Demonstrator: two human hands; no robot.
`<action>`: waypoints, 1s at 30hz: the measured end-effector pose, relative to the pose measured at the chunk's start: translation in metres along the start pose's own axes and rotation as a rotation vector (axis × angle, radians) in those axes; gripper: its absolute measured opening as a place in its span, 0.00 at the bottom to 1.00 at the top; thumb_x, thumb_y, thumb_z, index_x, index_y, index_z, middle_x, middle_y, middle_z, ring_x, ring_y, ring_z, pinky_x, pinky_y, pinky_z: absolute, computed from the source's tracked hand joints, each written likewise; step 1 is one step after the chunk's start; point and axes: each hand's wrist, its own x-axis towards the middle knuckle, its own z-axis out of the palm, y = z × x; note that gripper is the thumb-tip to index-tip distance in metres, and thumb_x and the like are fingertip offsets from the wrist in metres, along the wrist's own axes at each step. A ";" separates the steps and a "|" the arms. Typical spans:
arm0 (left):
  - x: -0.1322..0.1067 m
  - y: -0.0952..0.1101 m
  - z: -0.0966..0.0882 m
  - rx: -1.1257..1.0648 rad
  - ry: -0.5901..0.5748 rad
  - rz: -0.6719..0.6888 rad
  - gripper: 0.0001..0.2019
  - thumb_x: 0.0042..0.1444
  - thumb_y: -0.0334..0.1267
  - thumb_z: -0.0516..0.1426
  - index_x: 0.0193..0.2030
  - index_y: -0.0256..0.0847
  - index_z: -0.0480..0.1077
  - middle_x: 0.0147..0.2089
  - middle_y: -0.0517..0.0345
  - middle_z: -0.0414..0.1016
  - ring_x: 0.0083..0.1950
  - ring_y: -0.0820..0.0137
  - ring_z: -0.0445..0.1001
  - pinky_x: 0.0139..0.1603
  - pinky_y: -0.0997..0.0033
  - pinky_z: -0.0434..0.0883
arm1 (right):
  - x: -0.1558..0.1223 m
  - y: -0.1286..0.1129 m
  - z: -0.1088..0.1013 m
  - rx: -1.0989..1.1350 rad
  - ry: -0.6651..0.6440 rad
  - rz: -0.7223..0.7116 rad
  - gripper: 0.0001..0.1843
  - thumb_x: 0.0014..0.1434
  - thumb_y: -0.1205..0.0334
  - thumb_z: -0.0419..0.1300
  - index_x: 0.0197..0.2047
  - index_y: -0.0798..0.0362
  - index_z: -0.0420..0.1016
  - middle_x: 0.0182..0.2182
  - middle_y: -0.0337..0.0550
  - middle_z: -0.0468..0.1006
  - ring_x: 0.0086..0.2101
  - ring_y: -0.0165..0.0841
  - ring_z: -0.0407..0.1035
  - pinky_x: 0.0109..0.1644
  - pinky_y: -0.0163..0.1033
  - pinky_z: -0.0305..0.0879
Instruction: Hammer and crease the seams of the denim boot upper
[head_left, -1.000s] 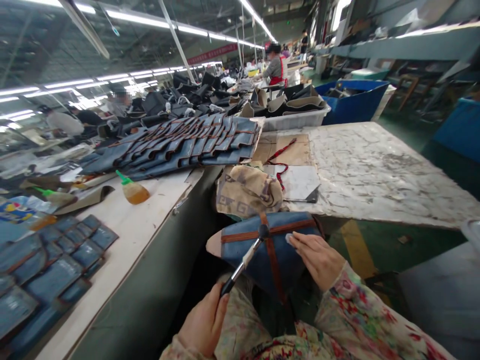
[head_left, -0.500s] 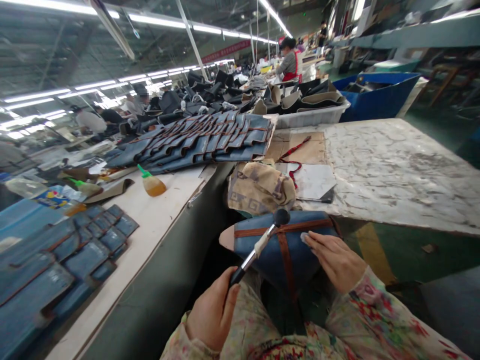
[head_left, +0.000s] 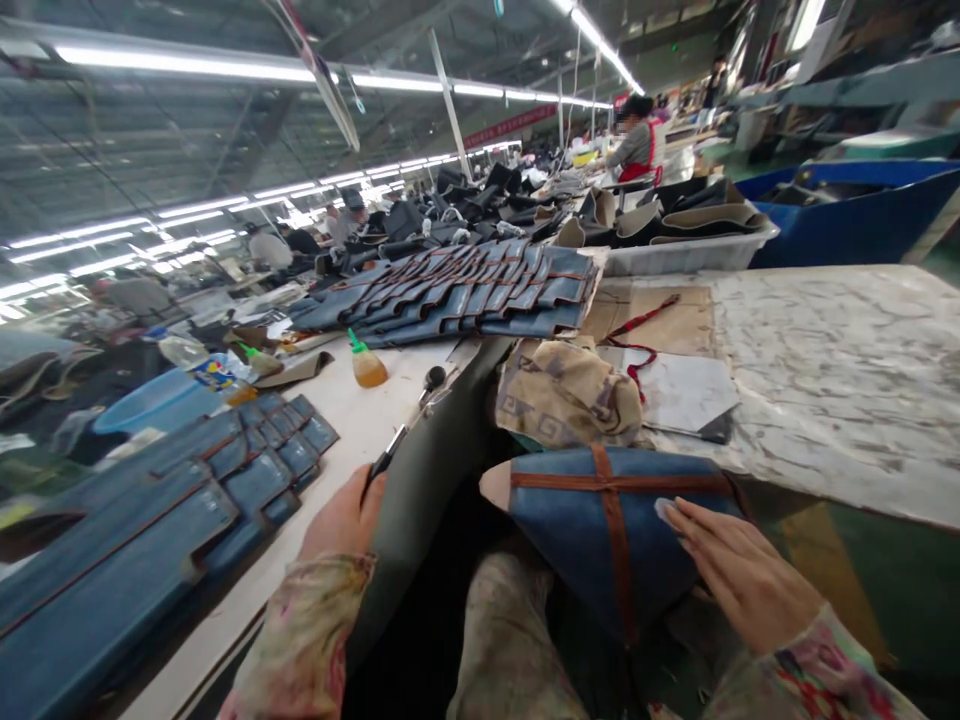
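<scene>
My left hand (head_left: 346,510) is closed around the black handle of a hammer (head_left: 396,438). Its metal shaft points up and away, and the round dark head is over the edge of the left table. In front of my knees lies a blue leather boot shaft (head_left: 566,535) with crossing brown strips, draped over a support that is mostly hidden. My right hand (head_left: 739,570) rests at its right side, fingers stretched and pressed together. A small whitish piece (head_left: 664,510) shows at those fingertips; what it is stays unclear, and the thumb is hidden.
A patterned cloth (head_left: 566,395) sits just beyond the boot shaft. More blue leather pieces lie overlapped in a row (head_left: 487,290) and on the left table (head_left: 165,520). A glue bottle (head_left: 367,365) stands there. Behind are a white bin (head_left: 682,258), a blue bin (head_left: 847,215) and a co-worker (head_left: 637,145).
My left hand has swung the hammer left, from above the boot shaft to over the left table's edge. My right hand stays at the boot shaft. The view has turned left.
</scene>
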 end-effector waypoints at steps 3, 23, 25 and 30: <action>0.035 -0.018 -0.004 0.133 -0.006 -0.042 0.20 0.60 0.46 0.40 0.49 0.40 0.63 0.44 0.49 0.70 0.41 0.63 0.71 0.38 0.68 0.67 | 0.000 0.003 0.002 -0.009 0.010 -0.030 0.21 0.61 0.62 0.45 0.57 0.52 0.60 0.50 0.45 0.67 0.47 0.37 0.63 0.49 0.41 0.60; -0.040 0.116 0.082 -0.338 0.151 0.585 0.17 0.58 0.38 0.45 0.51 0.40 0.65 0.51 0.52 0.67 0.49 0.63 0.64 0.49 0.62 0.64 | 0.009 0.032 -0.017 0.257 -0.082 0.613 0.24 0.55 0.49 0.52 0.50 0.55 0.65 0.41 0.46 0.72 0.41 0.37 0.68 0.44 0.40 0.65; -0.037 0.119 0.087 -0.323 0.174 0.592 0.16 0.58 0.39 0.46 0.50 0.41 0.67 0.49 0.53 0.69 0.48 0.62 0.65 0.48 0.61 0.65 | 0.006 0.044 -0.025 0.263 -0.073 0.764 0.23 0.53 0.48 0.52 0.46 0.54 0.69 0.39 0.45 0.74 0.39 0.38 0.68 0.43 0.41 0.66; -0.034 0.112 0.093 -0.337 0.216 0.612 0.16 0.57 0.39 0.46 0.48 0.40 0.69 0.49 0.53 0.69 0.48 0.63 0.64 0.50 0.62 0.64 | 0.002 0.065 -0.033 0.347 -0.046 0.959 0.23 0.49 0.44 0.53 0.39 0.54 0.74 0.26 0.42 0.74 0.30 0.37 0.69 0.31 0.38 0.65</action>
